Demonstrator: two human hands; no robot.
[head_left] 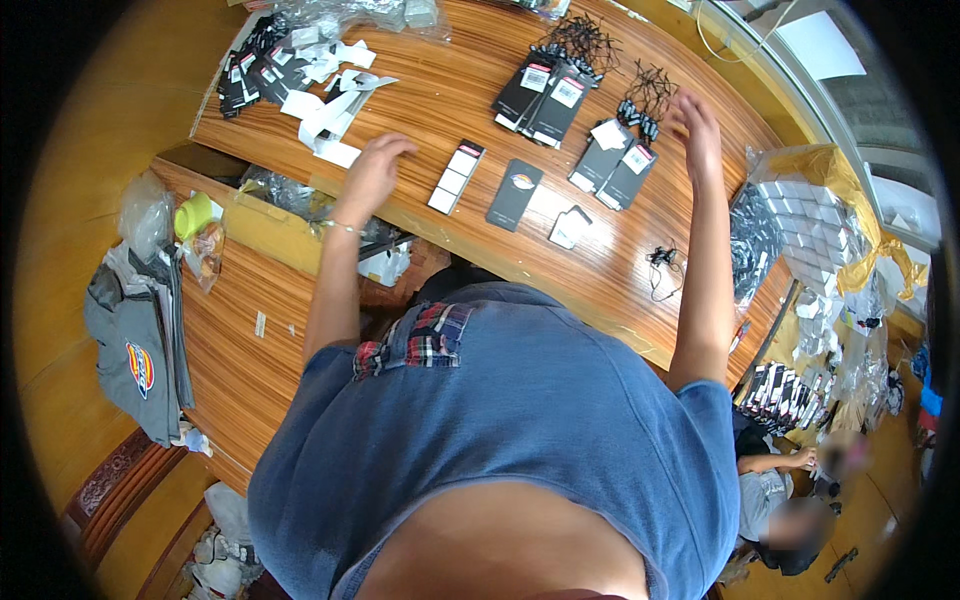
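My left hand (372, 180) hovers over the wooden table (420, 115), fingers stretched to the right, with nothing visible in them. Beside it lies a narrow black card with white labels (457, 178). Further right are a plain black hang tag (507, 205) and a small white tag with a dark edge (570, 228). My right hand (699, 135), fingers apart, is next to a pile of black hang tags (628, 178) whose black strings (652, 90) spread above them. A larger pile of hang tags (540, 100) sits to its left. One loose black string (663, 258) rests near my right forearm.
White label strips (335, 110) and a heap of black tags (262, 80) occupy the far left. At the right stands a plastic-wrapped bundle (810, 200) with tan tape. Folded grey clothing (135, 340) lies on a lower surface at left. Another person (775, 495) is at lower right.
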